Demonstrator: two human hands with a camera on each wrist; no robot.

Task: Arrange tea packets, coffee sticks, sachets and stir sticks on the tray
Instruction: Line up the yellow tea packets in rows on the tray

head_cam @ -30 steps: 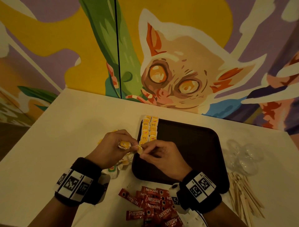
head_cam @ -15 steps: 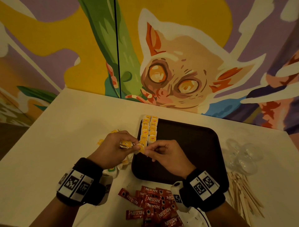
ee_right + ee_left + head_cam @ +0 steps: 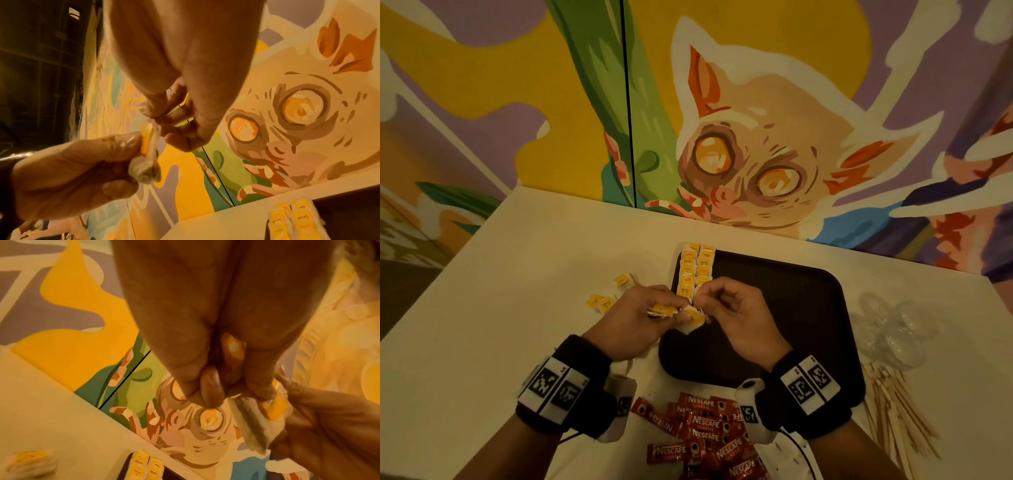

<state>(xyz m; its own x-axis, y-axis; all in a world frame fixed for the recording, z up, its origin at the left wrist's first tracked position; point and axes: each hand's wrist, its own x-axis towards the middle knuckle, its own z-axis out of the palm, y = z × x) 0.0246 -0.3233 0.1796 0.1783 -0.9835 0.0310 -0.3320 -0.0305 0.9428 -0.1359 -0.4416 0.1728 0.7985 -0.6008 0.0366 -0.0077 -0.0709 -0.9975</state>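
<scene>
Two hands on one tea bag, with the tea rows on the tray only partly laid.

We pinch the tea bag (image 3: 693,319) between left hand (image 3: 633,317) and right hand (image 3: 736,317), both closed on it, the left also clutching more yellow packets. Just beyond our fingertips lie two rows of tea packets (image 3: 695,270) along the tray (image 3: 791,308) edge. Next, we judge, the bag wants freeing and setting at the rows' near end.
</scene>
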